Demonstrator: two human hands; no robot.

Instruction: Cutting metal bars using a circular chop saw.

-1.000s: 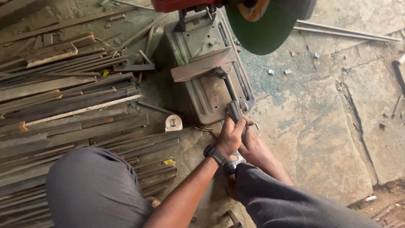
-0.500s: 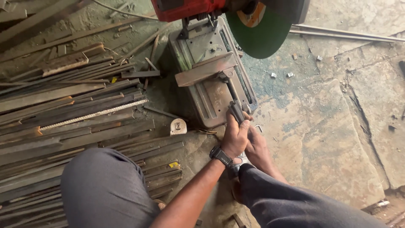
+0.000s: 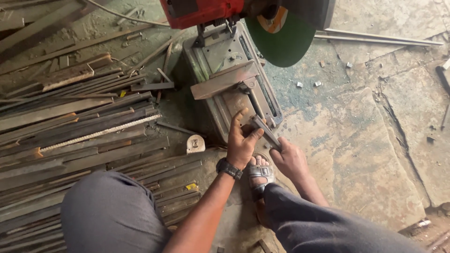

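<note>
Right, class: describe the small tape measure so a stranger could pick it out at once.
Find the chop saw with its green disc. Just off the near left corner of its base, at the edge of the pile of metal bars, lies the tape measure. It is the only small, rounded, pale thing among long dark strips.

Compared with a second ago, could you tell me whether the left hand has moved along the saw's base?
Yes. The left hand has crept slightly up the chop saw base, toward the vise jaw, its fingers now spread over the short metal bar that both hands grip.
</note>
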